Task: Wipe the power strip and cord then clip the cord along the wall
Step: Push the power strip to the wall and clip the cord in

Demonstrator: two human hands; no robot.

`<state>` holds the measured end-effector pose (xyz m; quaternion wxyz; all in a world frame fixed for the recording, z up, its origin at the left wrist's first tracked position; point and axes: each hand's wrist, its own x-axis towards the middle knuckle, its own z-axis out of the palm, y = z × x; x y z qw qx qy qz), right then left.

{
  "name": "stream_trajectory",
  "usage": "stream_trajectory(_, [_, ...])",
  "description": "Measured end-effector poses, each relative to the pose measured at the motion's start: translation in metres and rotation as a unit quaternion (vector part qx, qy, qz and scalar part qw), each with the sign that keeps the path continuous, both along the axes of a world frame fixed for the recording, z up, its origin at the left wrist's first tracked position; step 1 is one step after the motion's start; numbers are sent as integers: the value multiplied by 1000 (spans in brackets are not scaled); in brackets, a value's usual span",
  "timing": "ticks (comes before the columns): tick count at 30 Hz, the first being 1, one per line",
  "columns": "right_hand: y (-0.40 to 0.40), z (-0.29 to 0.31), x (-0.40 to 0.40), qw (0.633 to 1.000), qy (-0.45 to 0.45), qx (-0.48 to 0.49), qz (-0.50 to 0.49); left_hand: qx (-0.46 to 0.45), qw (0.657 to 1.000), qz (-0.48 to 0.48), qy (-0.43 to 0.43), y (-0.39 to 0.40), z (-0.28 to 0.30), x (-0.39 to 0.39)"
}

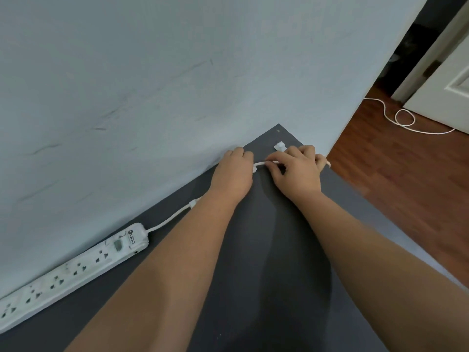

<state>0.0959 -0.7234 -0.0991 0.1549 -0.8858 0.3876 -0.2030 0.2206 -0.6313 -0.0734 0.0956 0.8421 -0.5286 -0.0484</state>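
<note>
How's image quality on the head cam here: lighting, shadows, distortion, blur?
Head view: soft, even light with no glare; the forearms cast faint shadows on the grey surface. Wide-angle bending shows, with the power strip and wall base line curving at the left edge. The left hand, right hand and cord are slightly soft; the doorway at top right is dark.
</note>
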Motion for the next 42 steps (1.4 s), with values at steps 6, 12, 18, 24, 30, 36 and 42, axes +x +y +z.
stream_trajectory(6, [-2,0,8,1000,-7,23,-8,-65,998,10,7,7,-20,-2])
stream_trajectory(12, [-49,4,-33,996,-29,85,7,-141,987,38,66,11,-24,-6])
stream_trajectory(18, [-66,1,-44,989,-21,146,-10,-163,983,62,62,-5,-20,-6])
stream_trajectory(24, [-72,3,-34,986,-20,164,-23,-152,979,41,128,-38,-9,-4])
stream_trajectory(30, [-69,-1,-34,995,0,95,-30,-150,949,95,262,-64,-8,-17])
stream_trajectory(36, [-68,-4,-33,998,10,54,-35,-114,930,146,319,-73,-3,-18])
stream_trajectory(42, [-68,-5,-33,998,6,50,-43,-59,935,149,315,-80,11,-17])
